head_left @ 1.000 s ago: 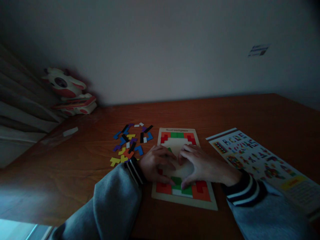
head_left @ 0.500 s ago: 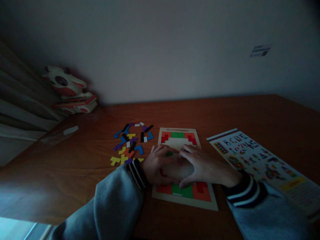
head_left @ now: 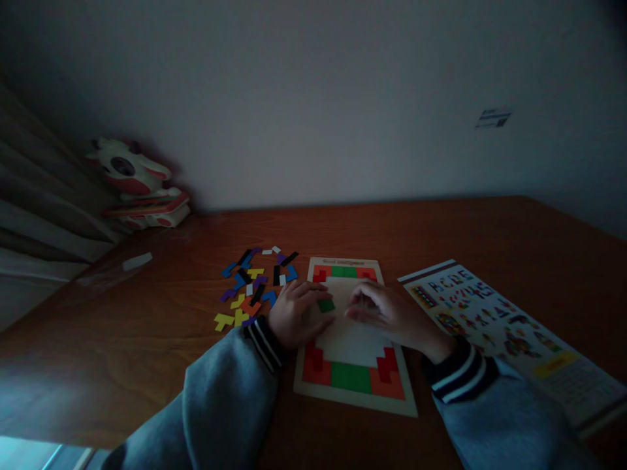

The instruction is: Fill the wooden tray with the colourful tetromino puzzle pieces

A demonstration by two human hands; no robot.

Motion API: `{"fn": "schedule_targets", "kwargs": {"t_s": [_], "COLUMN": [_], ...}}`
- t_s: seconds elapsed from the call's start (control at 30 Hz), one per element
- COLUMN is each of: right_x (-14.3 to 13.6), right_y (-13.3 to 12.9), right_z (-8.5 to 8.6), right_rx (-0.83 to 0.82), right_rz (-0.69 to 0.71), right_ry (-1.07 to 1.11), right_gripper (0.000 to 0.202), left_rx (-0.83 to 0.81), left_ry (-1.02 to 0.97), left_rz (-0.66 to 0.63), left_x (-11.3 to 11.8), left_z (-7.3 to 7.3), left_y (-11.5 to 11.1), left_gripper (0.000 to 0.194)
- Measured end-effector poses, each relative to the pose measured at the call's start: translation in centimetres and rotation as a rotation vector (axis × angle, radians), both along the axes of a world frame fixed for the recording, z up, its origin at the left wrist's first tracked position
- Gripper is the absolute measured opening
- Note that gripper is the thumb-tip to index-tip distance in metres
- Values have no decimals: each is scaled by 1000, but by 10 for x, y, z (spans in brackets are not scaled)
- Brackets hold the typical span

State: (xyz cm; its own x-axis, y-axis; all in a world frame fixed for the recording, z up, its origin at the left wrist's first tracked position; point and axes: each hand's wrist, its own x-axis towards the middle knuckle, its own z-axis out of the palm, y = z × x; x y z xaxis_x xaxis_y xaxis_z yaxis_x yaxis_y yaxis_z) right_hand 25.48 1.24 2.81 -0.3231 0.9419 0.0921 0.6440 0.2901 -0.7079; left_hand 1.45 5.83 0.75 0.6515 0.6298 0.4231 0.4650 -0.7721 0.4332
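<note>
The wooden puzzle board (head_left: 363, 404) lies flat on the brown tabletop (head_left: 196, 395), its ends lined with fitted pieces (head_left: 351, 377) around a pale middle. The left hand (head_left: 298, 314), fingers parted, crosses the left rim beside a green piece (head_left: 326, 305); the right hand (head_left: 379, 310) curls over the right side, its grip impossible to tell. Loose pieces (head_left: 224, 321) spread leftward; tabletop separates the right edge from a printed sheet (head_left: 507, 339).

The pale puzzle board (head_left: 349, 346) lies flat, partly filled.
</note>
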Motion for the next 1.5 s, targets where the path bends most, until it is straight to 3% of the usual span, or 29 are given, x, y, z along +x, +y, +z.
{"fn": "schedule_targets", "kwargs": {"t_s": [0.23, 0.37, 0.47, 0.6, 0.7, 0.83, 0.97, 1.17, 1.3, 1.5], "right_x": [7, 10, 8, 0, -8, -14, -12, 0, 2, 3], "right_y": [11, 15, 13, 4, -1, -2, -1, 3, 5, 6], "right_z": [-16, -23, -22, -16, -14, -15, -13, -20, -26, -27], "right_rx": [381, 462, 447, 416, 433, 458, 506, 476, 478, 547], "right_rz": [-318, -432, -367, -104, 51, 120, 83, -154, -262, -345], "right_ry": [171, 207, 152, -41, -68, -64, -83, -42, 28, 44], "right_gripper": [28, 25, 24, 27, 33, 22, 19, 24, 27, 28], "left_rx": [13, -18, -81, -153, -248, -345, -404, -429, -459, -367], "left_ry": [111, 91, 63, -54, -193, -311, -350, -401, -407, -368], "left_rz": [131, 137, 117, 108, 77, -27, 2, 150, 161, 159], "left_x": [-1, -3, -3, -2, -1, 3, 5, 4, 4, 4], "left_z": [-3, -6, -7, -5, -2, 0, -3, -7, -9, -7], "left_y": [6, 8, 9, 9, 6, 1, -2, 3, 3, 0], "left_gripper": [43, 46, 45, 46, 51, 51, 41, 35, 35, 27]}}
